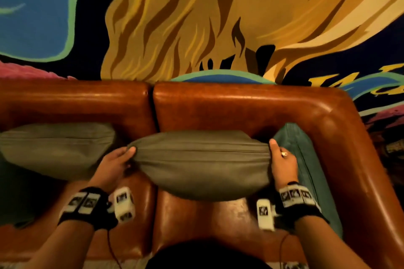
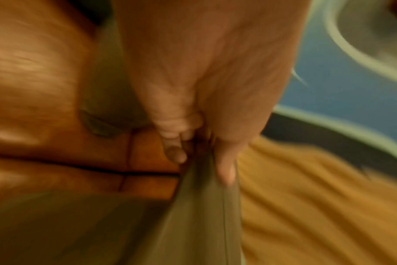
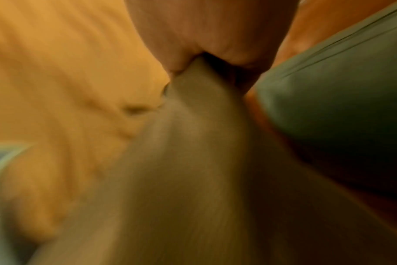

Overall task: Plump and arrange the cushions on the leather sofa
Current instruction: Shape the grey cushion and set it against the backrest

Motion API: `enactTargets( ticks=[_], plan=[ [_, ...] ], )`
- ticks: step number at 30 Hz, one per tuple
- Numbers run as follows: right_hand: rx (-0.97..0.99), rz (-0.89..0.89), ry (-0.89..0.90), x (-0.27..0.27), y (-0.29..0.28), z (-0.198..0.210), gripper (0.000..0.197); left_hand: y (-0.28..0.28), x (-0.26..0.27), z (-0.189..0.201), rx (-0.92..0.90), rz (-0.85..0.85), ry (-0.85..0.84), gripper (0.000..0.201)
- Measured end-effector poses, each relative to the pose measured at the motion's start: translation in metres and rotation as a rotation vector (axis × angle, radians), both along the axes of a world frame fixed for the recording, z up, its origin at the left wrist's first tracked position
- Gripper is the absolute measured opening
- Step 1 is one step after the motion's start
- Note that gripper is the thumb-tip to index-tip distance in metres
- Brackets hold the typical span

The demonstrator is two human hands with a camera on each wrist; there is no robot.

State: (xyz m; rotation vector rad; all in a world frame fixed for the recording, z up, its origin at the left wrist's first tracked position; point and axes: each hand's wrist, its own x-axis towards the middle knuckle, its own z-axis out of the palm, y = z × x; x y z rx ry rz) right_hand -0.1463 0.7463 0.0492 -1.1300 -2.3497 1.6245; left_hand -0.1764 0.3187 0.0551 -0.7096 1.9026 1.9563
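An olive-grey cushion (image 1: 201, 164) hangs above the seat of the brown leather sofa (image 1: 240, 105), seen edge-on in the head view. My left hand (image 1: 122, 157) grips its left corner and my right hand (image 1: 277, 155) grips its right corner. The left wrist view, blurred, has my fingers (image 2: 224, 170) pinching the cushion's (image 2: 200, 215) edge. In the right wrist view my right hand (image 3: 215, 59) pinches the cushion (image 3: 193, 143) corner. A second olive cushion (image 1: 56, 148) leans on the backrest at left. A teal cushion (image 1: 306, 159) stands against the right armrest.
A painted wall with gold, blue and green shapes (image 1: 218, 17) rises behind the sofa. The sofa's right armrest (image 1: 354, 148) curves forward. Bare leather seat (image 1: 207, 220) lies below the held cushion. A dark teal cushion or throw (image 1: 21, 192) sits at the far left.
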Motion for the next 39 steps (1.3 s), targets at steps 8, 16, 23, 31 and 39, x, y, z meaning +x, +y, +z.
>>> enactTargets(
  ticks=[8,16,23,31,39],
  plan=[
    [-0.181,-0.093,0.058,0.008,-0.007,0.019,0.044,0.034,0.012,-0.003,-0.051,0.115,0.028,0.046],
    [-0.045,0.084,0.127,0.009,0.002,0.027,0.045,0.050,0.005,0.027,0.044,0.067,0.084,0.040],
    [-0.328,-0.014,0.220,-0.011,0.008,0.044,0.049,0.007,-0.008,0.011,0.007,0.065,0.007,0.042],
    [-0.125,0.522,0.252,-0.016,-0.142,0.089,0.038,0.022,-0.004,0.015,-0.337,-0.301,0.015,0.055],
    [-0.067,0.954,-0.177,-0.003,-0.210,0.012,0.030,0.084,0.012,0.004,-0.015,-0.367,-0.228,0.039]
  ],
)
